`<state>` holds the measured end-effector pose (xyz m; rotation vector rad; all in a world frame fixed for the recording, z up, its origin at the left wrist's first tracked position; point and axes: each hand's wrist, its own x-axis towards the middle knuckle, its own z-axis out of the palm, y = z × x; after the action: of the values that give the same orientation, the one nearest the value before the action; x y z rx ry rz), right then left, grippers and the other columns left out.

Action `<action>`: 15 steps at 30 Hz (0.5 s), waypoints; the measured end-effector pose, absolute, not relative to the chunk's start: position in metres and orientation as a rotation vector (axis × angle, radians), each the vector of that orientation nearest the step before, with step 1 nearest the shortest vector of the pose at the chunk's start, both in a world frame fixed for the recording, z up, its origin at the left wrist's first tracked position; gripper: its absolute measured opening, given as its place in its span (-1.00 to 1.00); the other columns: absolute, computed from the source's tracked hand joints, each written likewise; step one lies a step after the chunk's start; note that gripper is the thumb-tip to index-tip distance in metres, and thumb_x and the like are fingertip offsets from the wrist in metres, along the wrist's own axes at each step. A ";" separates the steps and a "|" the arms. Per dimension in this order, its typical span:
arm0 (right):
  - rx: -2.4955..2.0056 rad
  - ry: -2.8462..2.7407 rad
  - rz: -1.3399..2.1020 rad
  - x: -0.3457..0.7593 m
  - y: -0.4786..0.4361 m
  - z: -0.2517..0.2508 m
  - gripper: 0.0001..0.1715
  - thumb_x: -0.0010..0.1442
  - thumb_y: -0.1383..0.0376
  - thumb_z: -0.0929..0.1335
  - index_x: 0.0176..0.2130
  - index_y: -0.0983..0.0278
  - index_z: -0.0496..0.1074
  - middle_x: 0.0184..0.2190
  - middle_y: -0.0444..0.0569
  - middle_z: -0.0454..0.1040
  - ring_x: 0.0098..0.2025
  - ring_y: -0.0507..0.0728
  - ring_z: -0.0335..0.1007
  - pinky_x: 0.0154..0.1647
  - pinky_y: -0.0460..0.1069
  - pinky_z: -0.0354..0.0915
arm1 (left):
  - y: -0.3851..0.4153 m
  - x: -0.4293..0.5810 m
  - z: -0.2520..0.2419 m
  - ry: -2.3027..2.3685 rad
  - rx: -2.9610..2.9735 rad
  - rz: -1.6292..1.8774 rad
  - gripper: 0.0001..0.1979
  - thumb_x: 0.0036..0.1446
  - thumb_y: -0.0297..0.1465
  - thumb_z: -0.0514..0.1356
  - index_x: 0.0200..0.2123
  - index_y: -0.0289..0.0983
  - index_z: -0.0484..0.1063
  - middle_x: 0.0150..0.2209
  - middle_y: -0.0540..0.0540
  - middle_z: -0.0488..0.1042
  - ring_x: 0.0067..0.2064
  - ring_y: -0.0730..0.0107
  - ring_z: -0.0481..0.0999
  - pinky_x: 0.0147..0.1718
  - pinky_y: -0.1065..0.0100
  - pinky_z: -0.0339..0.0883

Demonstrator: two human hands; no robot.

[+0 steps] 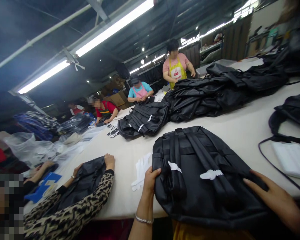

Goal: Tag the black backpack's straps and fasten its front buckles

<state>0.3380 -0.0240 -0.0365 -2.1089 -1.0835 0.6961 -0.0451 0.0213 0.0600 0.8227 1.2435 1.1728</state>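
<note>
A black backpack (197,150) lies at the near edge of the table, its shoulder straps facing up. White wrap-like strips (211,174) are around both straps. My left hand (150,178) grips the bag's left side, thumb on top and the other fingers hidden beneath. On the opposite side, my right hand (267,191) is closed around the bag's edge, its fingers partly hidden. Just beyond my left hand lies a small stack of white strips (140,171).
A second black backpack (143,120) with white strips lies farther back, beside a long heap of black bags (207,90). At left, a co-worker's patterned sleeves (90,203) reach to another black bag (86,180). A white block (292,158) and a cord lie at right. Several people work beyond.
</note>
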 end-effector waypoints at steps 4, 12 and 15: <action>-1.918 -1.001 0.920 0.305 -0.044 -0.037 -0.20 -0.16 -0.15 0.23 -0.01 0.22 0.24 0.03 0.06 0.25 0.07 0.23 0.13 0.10 0.08 0.03 | 0.041 -0.052 0.122 1.293 0.950 1.108 -0.62 -0.32 -0.31 0.27 -0.35 -0.36 0.39 -0.48 -0.06 0.47 -0.49 0.41 0.42 -0.45 0.39 0.28; -1.521 -1.010 1.242 0.261 -0.054 0.003 -0.37 -0.08 -0.03 0.28 -0.06 0.22 0.30 0.04 0.02 0.24 0.12 0.22 0.04 0.15 0.12 -0.05 | 0.086 -0.028 0.273 1.446 1.431 0.864 -0.69 -0.34 -0.37 0.28 -0.42 -0.38 0.42 -0.55 -0.04 0.44 -0.54 0.42 0.40 -0.54 0.40 0.28; -1.200 -0.892 1.308 0.263 -0.037 0.041 -0.31 0.05 -0.05 0.18 0.08 0.23 0.11 0.10 0.05 0.14 0.12 0.17 0.03 0.10 0.09 0.07 | 0.093 0.026 0.332 1.511 1.734 0.809 -0.70 -0.26 -0.34 0.23 -0.46 -0.50 0.41 -0.56 0.01 0.40 -0.44 0.34 0.45 -0.45 0.31 0.30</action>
<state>0.2627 -0.0371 0.0411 -1.1995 -0.8925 1.3084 0.0259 0.0934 0.3325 1.7337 1.5111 0.8091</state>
